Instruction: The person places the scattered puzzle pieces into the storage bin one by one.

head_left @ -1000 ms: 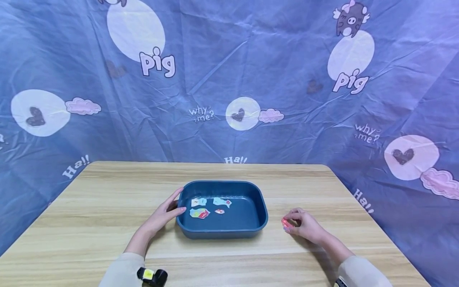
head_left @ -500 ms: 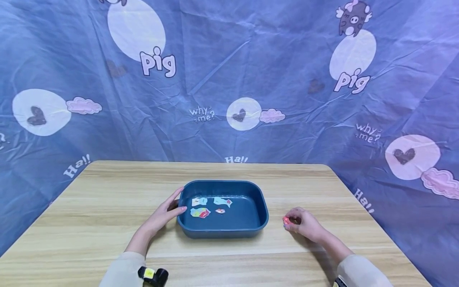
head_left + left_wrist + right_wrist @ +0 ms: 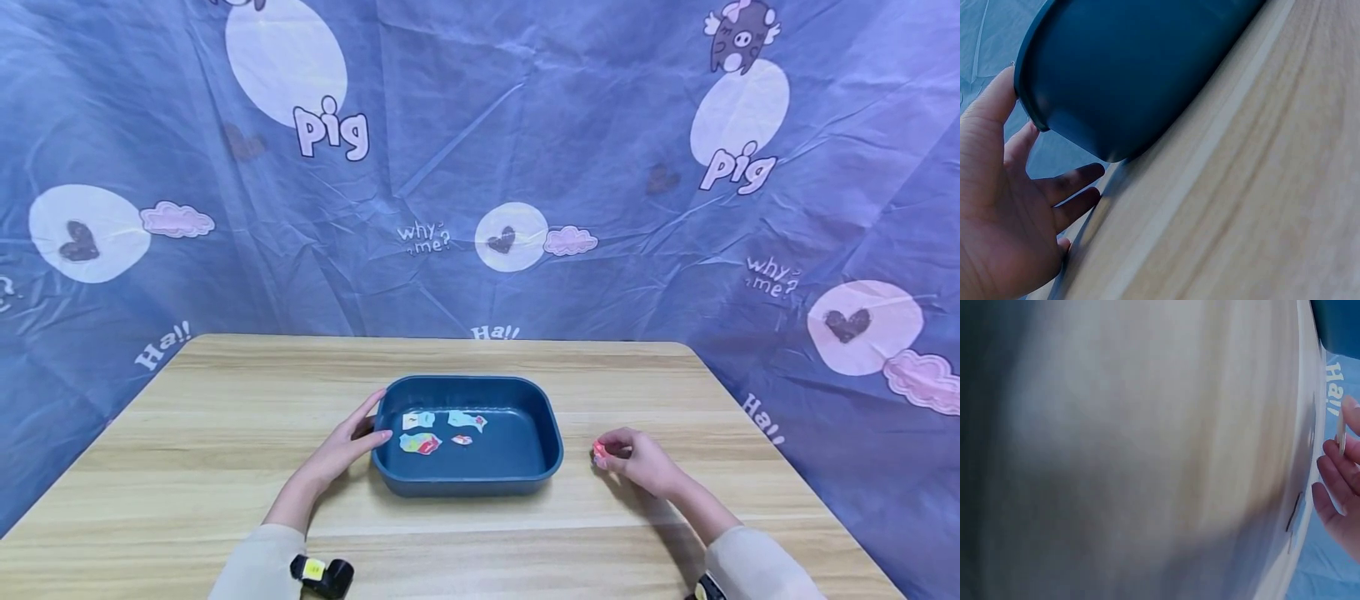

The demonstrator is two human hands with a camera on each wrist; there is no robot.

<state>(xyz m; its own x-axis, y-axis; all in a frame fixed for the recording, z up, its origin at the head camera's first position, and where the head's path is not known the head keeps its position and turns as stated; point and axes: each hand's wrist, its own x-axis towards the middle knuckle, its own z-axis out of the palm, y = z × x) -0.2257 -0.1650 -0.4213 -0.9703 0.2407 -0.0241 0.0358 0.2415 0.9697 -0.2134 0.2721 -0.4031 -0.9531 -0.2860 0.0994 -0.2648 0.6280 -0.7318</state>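
A dark blue rectangular basin [image 3: 487, 487] stands on the table. At its left end my left hand [image 3: 335, 456] holds the rim between thumb and index finger; in the left wrist view the other fingers spread below, beside the wall. Right of the basin, my right hand [image 3: 643, 464] pinches a small red piece [image 3: 598, 451] just over the table. Seen edge-on in the right wrist view, that flat piece [image 3: 1342, 432] sits between thumb and fingertips, its printed face hidden.
Several irregular printed cutouts lie in the basin's left half, among them a green-and-red piece [image 3: 420, 443] and a pale blue one [image 3: 467, 420]. Wooden table [image 3: 480, 546] surrounds the basin. A blue patterned cloth [image 3: 450, 167] hangs behind.
My right hand has pinched up the red piece and raised it slightly, turning it as it lifts. The left hand has stayed on the basin, which has not moved.
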